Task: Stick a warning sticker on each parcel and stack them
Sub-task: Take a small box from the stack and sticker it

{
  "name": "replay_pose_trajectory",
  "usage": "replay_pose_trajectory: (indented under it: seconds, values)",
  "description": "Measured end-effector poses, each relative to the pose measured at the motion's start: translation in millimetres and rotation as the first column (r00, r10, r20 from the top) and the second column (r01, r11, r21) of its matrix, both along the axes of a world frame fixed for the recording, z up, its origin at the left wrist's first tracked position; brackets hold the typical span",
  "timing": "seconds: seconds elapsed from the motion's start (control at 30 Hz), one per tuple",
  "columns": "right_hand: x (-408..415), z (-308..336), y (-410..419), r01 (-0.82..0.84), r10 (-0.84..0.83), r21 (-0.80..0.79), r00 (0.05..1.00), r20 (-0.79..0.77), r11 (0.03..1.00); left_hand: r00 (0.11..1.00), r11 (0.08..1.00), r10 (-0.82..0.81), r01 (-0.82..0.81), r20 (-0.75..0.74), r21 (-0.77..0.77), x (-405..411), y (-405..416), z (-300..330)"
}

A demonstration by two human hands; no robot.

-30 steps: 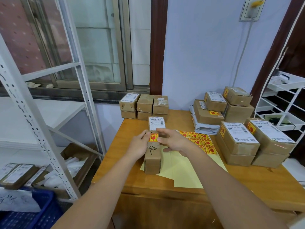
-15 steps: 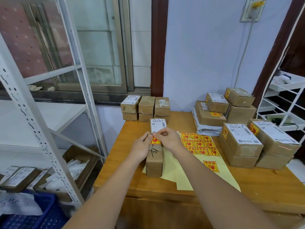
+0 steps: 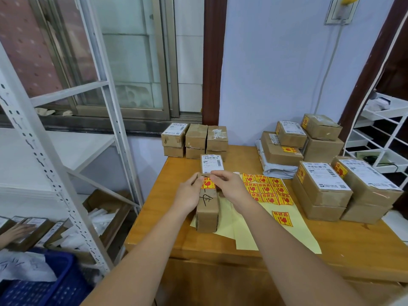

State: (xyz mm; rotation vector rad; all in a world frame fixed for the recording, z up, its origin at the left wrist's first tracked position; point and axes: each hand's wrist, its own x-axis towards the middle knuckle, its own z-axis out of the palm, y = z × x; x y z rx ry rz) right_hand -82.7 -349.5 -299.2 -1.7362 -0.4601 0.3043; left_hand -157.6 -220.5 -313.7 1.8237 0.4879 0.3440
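A long narrow cardboard parcel [image 3: 207,208] lies lengthwise on the wooden table [image 3: 167,228], its white shipping label [image 3: 212,162] at the far end. A yellow-and-red warning sticker [image 3: 208,183] lies across its top just below the label. My left hand [image 3: 188,194] rests against the parcel's left side, thumb and forefinger pinching the sticker's far left corner. My right hand [image 3: 231,186] comes in from the right, and its fingertips pinch the sticker's far right corner.
A sheet of warning stickers [image 3: 267,189] and one loose sticker [image 3: 282,218] lie on yellow backing paper [image 3: 287,237]. Stickered parcel stacks [image 3: 324,188] stand right, plain boxes [image 3: 196,140] at the back. A white rack [image 3: 44,151] and blue crate [image 3: 44,288] are left, with another person's hand [image 3: 15,233].
My right hand has lifted from lying flat beside the parcel, and both hands' fingertips have drawn together at the sticker's far edge. The parcel has stayed in place.
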Motion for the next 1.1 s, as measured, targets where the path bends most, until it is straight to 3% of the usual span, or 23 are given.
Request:
replay_pose_trajectory:
  seconds: [0.27,0.53,0.77,1.1]
  values:
    - [-7.0,-5.1,-18.8,-0.170,0.177,0.057,0.970,-0.165,0.984,1.000,0.999,0.006,-0.006,0.007,-0.044,-0.9,0.0,-0.5]
    - [-17.6,-8.9,4.3,0.006,-0.004,0.039,0.999,-0.043,0.999,1.000,1.000,0.003,-0.002,-0.031,0.011,-2.0,1.5,3.5]
    - [-19.1,-9.7,2.0,-0.004,0.004,0.000,1.000,-0.016,1.000,0.985,0.979,-0.031,0.064,-0.173,0.191,9.9,18.8,22.5]
    - [-21.5,-14.2,5.8,0.022,-0.022,-0.014,1.000,0.016,1.000,0.994,0.992,-0.030,0.042,-0.101,0.119,6.9,17.0,12.2]
